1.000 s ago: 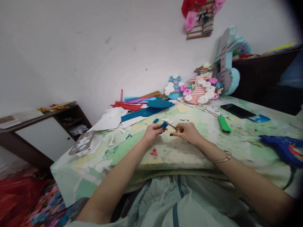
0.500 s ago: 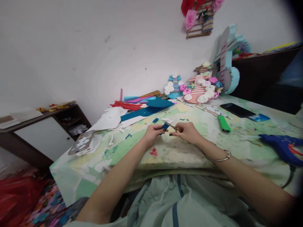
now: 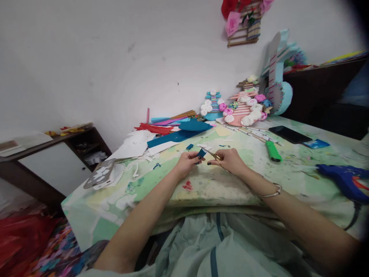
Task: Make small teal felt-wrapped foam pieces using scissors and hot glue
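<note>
My left hand pinches a small dark blue paper piece above the table, with a pale edge showing on its top. My right hand is closed around the handles of a pair of gold-handled scissors. The blades point left, and their tips are at the upper edge of the blue piece; whether they touch it I cannot tell. A second small blue piece lies on the table just beyond my left hand. White paper scraps lie behind the scissor blades.
Blue sheets and white paper lie at the back left. A green utility knife, a black phone and a blue glue gun are on the right. Flower-decorated crafts stand by the wall.
The blue piece has tilted in my left fingers, so its pale edge now shows. The scissors have shifted slightly to the right. Both hands stay in nearly the same place.
</note>
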`<action>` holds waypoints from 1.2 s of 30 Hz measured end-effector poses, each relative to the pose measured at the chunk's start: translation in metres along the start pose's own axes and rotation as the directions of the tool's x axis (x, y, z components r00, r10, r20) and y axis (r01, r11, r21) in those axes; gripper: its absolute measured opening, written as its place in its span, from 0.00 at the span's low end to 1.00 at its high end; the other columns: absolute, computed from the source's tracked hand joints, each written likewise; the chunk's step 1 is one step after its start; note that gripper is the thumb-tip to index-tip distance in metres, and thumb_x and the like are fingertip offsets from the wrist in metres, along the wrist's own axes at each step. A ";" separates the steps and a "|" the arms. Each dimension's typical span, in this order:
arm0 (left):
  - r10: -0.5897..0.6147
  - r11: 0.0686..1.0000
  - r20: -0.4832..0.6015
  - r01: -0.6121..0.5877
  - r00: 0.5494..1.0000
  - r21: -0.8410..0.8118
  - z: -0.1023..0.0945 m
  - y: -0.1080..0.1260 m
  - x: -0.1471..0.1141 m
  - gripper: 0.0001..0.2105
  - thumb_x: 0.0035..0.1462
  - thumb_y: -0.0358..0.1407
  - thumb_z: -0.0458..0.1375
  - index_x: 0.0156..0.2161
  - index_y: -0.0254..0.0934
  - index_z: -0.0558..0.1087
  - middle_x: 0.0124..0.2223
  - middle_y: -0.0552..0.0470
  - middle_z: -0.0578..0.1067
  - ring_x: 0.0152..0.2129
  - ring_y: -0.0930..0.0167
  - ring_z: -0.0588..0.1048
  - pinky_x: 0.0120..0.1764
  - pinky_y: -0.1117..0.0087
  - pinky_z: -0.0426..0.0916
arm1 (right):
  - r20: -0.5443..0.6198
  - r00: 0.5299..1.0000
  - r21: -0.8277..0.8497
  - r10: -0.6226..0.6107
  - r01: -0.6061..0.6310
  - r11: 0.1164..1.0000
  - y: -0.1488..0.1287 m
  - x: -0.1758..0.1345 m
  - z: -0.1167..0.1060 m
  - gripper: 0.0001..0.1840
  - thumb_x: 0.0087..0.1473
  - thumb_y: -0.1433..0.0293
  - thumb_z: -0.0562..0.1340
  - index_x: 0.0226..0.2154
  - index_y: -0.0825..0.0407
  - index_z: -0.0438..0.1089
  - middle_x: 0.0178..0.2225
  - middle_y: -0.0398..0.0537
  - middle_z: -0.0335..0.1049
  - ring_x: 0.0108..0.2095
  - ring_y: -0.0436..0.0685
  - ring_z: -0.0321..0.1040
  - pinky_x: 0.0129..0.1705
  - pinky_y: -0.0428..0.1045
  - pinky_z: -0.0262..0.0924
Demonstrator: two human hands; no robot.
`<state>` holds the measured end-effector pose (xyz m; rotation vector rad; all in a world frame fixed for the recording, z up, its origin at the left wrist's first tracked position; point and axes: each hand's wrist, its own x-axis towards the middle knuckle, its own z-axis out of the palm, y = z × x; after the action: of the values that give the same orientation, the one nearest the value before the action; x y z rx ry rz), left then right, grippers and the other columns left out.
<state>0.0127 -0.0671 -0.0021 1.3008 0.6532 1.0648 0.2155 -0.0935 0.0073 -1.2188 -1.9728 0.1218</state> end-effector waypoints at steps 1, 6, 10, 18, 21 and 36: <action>-0.002 1.000 0.019 0.002 1.000 -0.012 0.000 0.000 0.000 0.16 0.38 0.38 0.70 0.34 0.32 0.79 0.28 0.49 0.75 0.23 0.76 0.68 0.31 0.72 0.60 | -0.013 1.000 -0.005 0.008 -0.009 1.000 0.000 0.001 0.000 0.33 0.45 0.40 0.57 0.14 0.52 0.58 0.14 0.41 0.58 0.19 0.49 0.52 0.23 0.46 0.43; -0.029 0.997 0.121 0.037 0.992 -0.065 0.002 0.001 -0.001 0.18 0.42 0.36 0.68 0.41 0.34 0.77 0.27 0.53 0.69 0.23 0.77 0.67 0.30 0.73 0.59 | -0.081 0.995 -0.039 0.065 -0.069 0.997 0.002 0.004 -0.001 0.33 0.47 0.40 0.55 0.14 0.52 0.57 0.14 0.42 0.57 0.19 0.50 0.53 0.24 0.46 0.43; -0.049 0.992 0.153 0.065 0.987 -0.104 0.001 0.001 -0.002 0.17 0.45 0.34 0.66 0.44 0.34 0.77 0.29 0.52 0.68 0.23 0.77 0.65 0.30 0.73 0.59 | -0.055 0.996 -0.052 0.064 -0.067 0.996 0.001 0.003 -0.003 0.29 0.47 0.44 0.58 0.17 0.52 0.60 0.16 0.42 0.60 0.20 0.50 0.55 0.24 0.46 0.44; -0.063 0.983 0.169 0.090 0.984 -0.159 -0.001 0.000 -0.002 0.15 0.45 0.33 0.65 0.41 0.32 0.78 0.27 0.52 0.68 0.22 0.76 0.65 0.29 0.73 0.58 | 0.013 1.000 -0.104 0.009 -0.008 0.995 -0.003 -0.002 -0.002 0.22 0.46 0.49 0.62 0.23 0.51 0.66 0.20 0.43 0.66 0.21 0.51 0.58 0.25 0.46 0.44; -0.062 0.981 0.173 0.091 0.983 -0.169 0.000 0.000 -0.002 0.15 0.44 0.33 0.65 0.41 0.32 0.78 0.26 0.52 0.68 0.21 0.76 0.64 0.29 0.73 0.57 | 0.010 1.000 -0.109 0.004 -0.003 0.994 -0.001 -0.001 -0.002 0.23 0.47 0.48 0.62 0.22 0.51 0.67 0.20 0.44 0.67 0.21 0.52 0.59 0.25 0.46 0.45; -0.087 0.976 0.222 0.128 0.971 -0.177 -0.001 0.004 -0.004 0.17 0.45 0.33 0.65 0.43 0.29 0.77 0.26 0.53 0.65 0.22 0.75 0.64 0.29 0.72 0.58 | 0.014 1.000 -0.090 0.008 -0.006 0.996 0.003 0.000 -0.003 0.29 0.45 0.41 0.59 0.20 0.51 0.67 0.17 0.44 0.65 0.20 0.51 0.59 0.25 0.46 0.45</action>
<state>0.0087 -0.0706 0.0008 1.1797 0.4435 0.8621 0.2199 -0.0929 0.0073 -1.2853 -2.0051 0.0459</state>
